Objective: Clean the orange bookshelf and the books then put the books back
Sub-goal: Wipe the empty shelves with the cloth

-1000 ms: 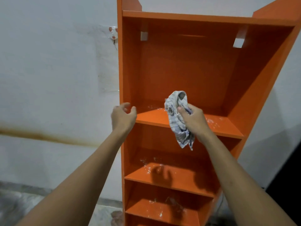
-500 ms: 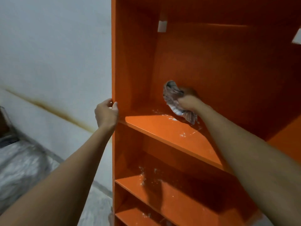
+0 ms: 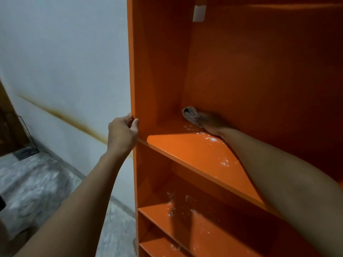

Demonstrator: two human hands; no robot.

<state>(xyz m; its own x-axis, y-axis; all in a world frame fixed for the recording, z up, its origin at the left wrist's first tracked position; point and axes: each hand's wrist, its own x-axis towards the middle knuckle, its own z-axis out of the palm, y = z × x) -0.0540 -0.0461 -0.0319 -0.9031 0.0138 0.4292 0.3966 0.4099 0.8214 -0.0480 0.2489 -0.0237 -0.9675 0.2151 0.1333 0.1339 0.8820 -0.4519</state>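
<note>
Gripping orange bookshelf (image 3: 163, 71) side edge, left hand (image 3: 121, 133) fingers curled round; pressing cloth (image 3: 189, 113) into shelf corner, right hand (image 3: 212, 124) fingers clamped.

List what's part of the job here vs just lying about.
In the job:
- orange bookshelf
- cloth, pressed into the shelf's back corner by the right hand
- white dust on the shelves
- left hand, gripping the side panel's edge

Just there:
- stained wall
- floor
- white bracket

No books in view.

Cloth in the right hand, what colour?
Cloth looks pale grey with darker lines; head view, in shadow.
</note>
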